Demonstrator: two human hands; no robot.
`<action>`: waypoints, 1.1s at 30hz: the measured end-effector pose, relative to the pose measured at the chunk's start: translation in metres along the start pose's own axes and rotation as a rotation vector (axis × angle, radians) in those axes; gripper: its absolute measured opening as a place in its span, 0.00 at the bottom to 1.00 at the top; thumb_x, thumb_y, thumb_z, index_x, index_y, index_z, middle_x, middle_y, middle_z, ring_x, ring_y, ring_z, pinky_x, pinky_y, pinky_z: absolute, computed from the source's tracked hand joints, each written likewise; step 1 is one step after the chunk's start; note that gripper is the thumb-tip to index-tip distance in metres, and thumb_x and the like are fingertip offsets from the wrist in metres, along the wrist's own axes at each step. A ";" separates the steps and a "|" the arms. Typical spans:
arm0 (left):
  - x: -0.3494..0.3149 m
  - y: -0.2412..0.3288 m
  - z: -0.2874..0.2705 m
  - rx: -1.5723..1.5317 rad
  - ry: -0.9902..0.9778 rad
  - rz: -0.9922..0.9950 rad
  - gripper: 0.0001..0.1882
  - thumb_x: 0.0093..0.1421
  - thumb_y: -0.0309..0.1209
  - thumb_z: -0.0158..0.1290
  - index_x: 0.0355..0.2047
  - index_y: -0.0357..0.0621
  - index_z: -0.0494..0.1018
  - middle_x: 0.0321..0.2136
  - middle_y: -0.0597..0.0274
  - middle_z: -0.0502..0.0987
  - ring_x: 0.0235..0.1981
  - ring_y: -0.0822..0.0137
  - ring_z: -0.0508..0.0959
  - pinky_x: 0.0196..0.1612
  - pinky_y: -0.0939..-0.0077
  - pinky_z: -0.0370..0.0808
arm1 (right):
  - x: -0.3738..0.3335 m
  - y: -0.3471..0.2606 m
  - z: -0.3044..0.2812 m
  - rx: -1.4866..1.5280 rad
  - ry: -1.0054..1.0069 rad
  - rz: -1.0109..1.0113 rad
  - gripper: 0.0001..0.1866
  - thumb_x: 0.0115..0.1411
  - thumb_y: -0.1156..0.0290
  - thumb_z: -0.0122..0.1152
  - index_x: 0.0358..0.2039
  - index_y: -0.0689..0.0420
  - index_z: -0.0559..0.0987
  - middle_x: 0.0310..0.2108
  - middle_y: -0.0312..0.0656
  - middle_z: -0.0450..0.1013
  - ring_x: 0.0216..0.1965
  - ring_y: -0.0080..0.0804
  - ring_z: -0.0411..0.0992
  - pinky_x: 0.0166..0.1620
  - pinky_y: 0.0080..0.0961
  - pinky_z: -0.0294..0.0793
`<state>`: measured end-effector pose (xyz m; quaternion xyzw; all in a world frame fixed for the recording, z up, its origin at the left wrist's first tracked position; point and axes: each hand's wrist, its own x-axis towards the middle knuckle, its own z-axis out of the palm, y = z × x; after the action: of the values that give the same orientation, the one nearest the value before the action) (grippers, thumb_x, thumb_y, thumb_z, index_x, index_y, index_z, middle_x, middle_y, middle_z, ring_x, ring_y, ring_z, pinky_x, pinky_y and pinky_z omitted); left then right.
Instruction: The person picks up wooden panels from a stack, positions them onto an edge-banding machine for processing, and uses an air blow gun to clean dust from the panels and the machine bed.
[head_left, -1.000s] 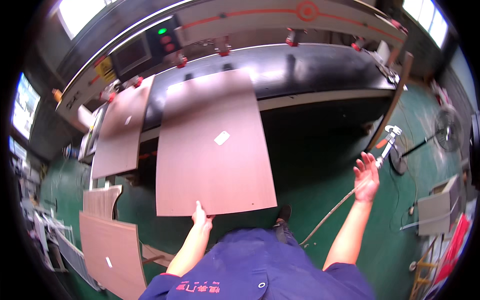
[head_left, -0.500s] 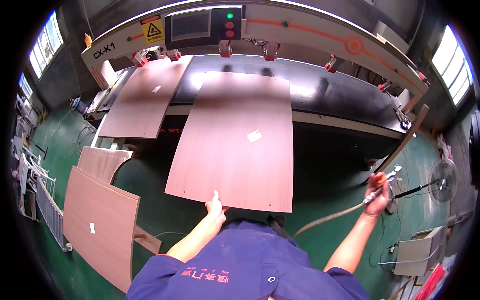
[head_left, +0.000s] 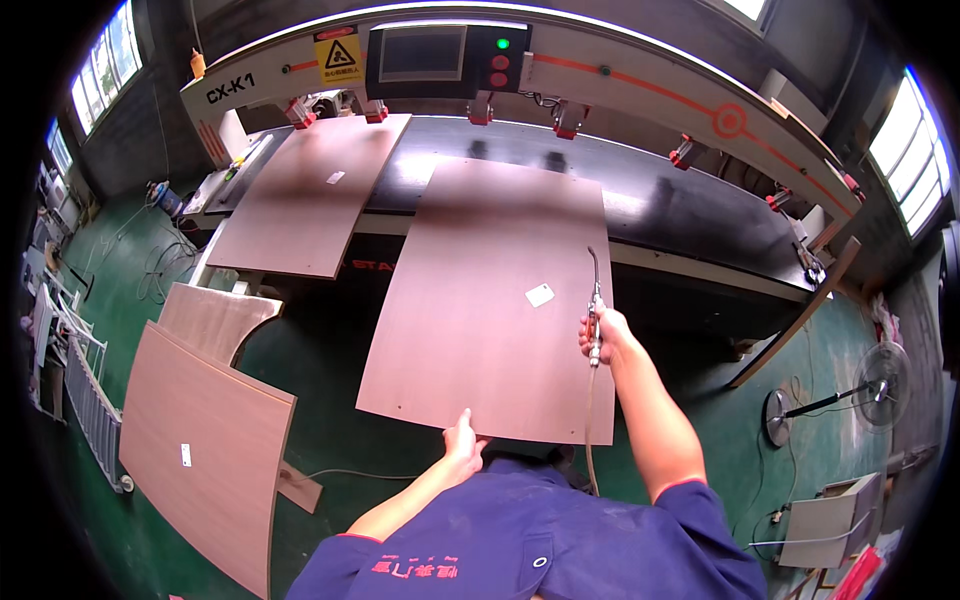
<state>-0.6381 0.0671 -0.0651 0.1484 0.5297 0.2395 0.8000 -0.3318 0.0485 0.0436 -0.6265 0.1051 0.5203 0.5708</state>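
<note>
A reddish-brown wooden panel lies before me, its far end on the black machine bed and its near end reaching out over the floor. At its near edge my left hand is closed on the panel, thumb on top and fingers partly hidden underneath. My right hand is wrapped round an air blow gun, held above the panel's right side. The gun's thin curved nozzle points toward the far end. From its lower end a hose runs down toward my body. A white label sits on the panel, left of the nozzle.
A second panel lies on the machine bed at the left. More panels stand stacked at the lower left. The machine beam spans the back with red-tipped clamps below. A fan stands at the right.
My right hand has swung left with the blow gun, from beside the machine to above the panel. My left hand keeps its grip on the near edge. The whole view has shifted slightly.
</note>
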 end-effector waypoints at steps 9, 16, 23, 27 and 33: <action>0.003 0.005 -0.011 -0.067 -0.141 -0.106 0.25 0.60 0.41 0.46 0.53 0.37 0.62 0.51 0.53 0.69 0.55 0.60 0.68 0.62 0.49 0.54 | 0.000 -0.041 0.069 -0.262 0.004 -0.101 0.19 0.64 0.55 0.39 0.28 0.57 0.66 0.14 0.38 0.61 0.13 0.29 0.60 0.15 0.25 0.60; 0.003 -0.001 0.013 -0.191 -0.189 -0.177 0.21 0.59 0.40 0.45 0.49 0.42 0.64 0.50 0.55 0.68 0.54 0.59 0.66 0.60 0.54 0.59 | 0.040 -0.066 0.122 -0.337 -0.165 -0.085 0.19 0.63 0.53 0.40 0.27 0.57 0.66 0.14 0.38 0.62 0.11 0.30 0.61 0.15 0.27 0.59; 0.010 0.008 0.059 -0.146 -0.166 -0.060 0.23 0.59 0.40 0.45 0.50 0.39 0.63 0.50 0.54 0.68 0.54 0.58 0.67 0.60 0.55 0.60 | 0.094 -0.098 0.084 -0.092 -0.063 -0.102 0.22 0.64 0.51 0.41 0.25 0.56 0.69 0.14 0.37 0.63 0.13 0.29 0.63 0.16 0.25 0.62; 0.038 0.003 0.078 -0.134 -0.182 -0.081 0.26 0.60 0.41 0.45 0.53 0.37 0.60 0.51 0.51 0.67 0.54 0.57 0.67 0.61 0.53 0.59 | 0.114 -0.137 0.003 0.099 0.209 -0.157 0.23 0.64 0.49 0.42 0.25 0.58 0.68 0.15 0.38 0.63 0.14 0.32 0.62 0.16 0.28 0.65; 0.070 0.021 0.110 0.016 -0.125 -0.030 0.31 0.62 0.47 0.39 0.59 0.37 0.55 0.57 0.52 0.62 0.58 0.55 0.63 0.62 0.51 0.55 | 0.118 -0.175 -0.152 0.221 0.360 -0.197 0.24 0.64 0.49 0.42 0.24 0.58 0.70 0.15 0.42 0.66 0.15 0.35 0.67 0.16 0.26 0.66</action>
<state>-0.5191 0.1243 -0.0659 0.1617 0.4827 0.2134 0.8339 -0.0723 0.0345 0.0296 -0.6499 0.1998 0.3273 0.6562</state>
